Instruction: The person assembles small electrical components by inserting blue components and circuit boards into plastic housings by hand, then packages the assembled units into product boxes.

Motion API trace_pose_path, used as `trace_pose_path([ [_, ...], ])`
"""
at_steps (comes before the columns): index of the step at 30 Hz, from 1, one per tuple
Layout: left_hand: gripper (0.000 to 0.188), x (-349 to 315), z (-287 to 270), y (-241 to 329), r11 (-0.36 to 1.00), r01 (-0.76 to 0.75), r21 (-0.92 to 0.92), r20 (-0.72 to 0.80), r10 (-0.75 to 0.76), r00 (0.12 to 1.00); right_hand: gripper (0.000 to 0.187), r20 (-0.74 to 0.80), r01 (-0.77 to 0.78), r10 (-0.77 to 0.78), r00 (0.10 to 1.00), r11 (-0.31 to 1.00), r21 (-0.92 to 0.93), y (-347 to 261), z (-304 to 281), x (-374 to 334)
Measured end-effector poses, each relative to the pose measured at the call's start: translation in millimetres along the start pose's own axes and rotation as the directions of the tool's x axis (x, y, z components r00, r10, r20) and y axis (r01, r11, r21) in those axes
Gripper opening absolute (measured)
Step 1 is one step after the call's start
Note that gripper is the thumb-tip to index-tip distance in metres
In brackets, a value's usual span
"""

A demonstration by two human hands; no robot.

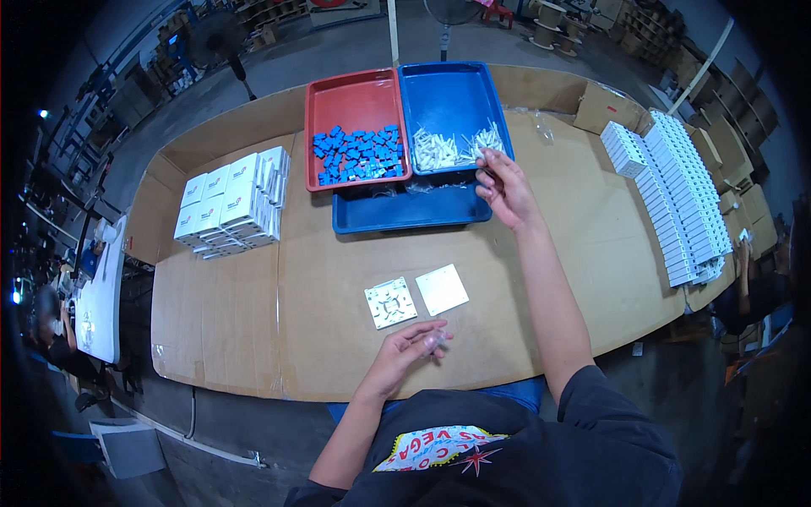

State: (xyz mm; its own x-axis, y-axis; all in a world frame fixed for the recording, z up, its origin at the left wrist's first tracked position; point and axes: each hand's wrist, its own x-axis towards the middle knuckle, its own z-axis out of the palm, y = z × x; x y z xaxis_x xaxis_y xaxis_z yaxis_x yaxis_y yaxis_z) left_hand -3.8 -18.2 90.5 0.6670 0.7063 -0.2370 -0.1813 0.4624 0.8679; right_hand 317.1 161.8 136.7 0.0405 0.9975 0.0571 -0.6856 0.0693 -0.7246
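My left hand (404,353) is closed on a small clear plastic piece (434,340), just in front of the two square white plates. One is a frame plate (390,303) with cut-outs and fittings showing; beside it lies a plain, flat plate (442,290). My right hand (507,190) is stretched forward to the near right corner of the blue tray (448,93). Its fingers are pinched together over small white parts (436,150) heaped in that tray; whatever they grip is too small to make out.
Left of the blue tray, a red tray (353,97) holds many small blue parts (359,154). Another blue tray (411,209) sits lower, in front of both. White boxes (224,203) are stacked at left, and long rows of white units (676,203) at right. Cardboard (338,355) covers the table.
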Motion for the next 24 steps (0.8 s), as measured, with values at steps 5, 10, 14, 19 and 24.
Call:
trace_pose_path([
  [5, 0.056, 11, -10, -13, 0.911, -0.034, -0.410, -0.153, -0.032, 0.988, 0.022, -0.077, -0.083, 0.063, 0.995, 0.952, -0.293, 31, 4, -51],
  [10, 0.053, 17, -14, -4, 0.868, -0.027, -0.497, -0.164, -0.063, 0.985, 0.024, -0.131, -0.213, 0.169, 0.977, 0.799, -0.562, 69, 25, -113],
  [14, 0.055, 15, -21, -11, 0.827, 0.005, -0.561, -0.137, -0.099, 0.986, 0.023, -0.033, -0.197, 0.221, 0.975, 0.783, -0.590, 84, 51, -141],
  [19, 0.048, 13, -15, -7, 0.854, 0.030, -0.520, -0.131, -0.115, 0.985, 0.015, 0.015, -0.191, 0.298, 0.954, 0.647, -0.738, 82, 51, -143],
  [24, 0.047, 9, -13, -6, 0.846, 0.045, -0.531, -0.125, -0.130, 0.984, 0.013, 0.067, -0.151, 0.461, 0.885, 0.420, -0.895, 60, 76, -134],
])
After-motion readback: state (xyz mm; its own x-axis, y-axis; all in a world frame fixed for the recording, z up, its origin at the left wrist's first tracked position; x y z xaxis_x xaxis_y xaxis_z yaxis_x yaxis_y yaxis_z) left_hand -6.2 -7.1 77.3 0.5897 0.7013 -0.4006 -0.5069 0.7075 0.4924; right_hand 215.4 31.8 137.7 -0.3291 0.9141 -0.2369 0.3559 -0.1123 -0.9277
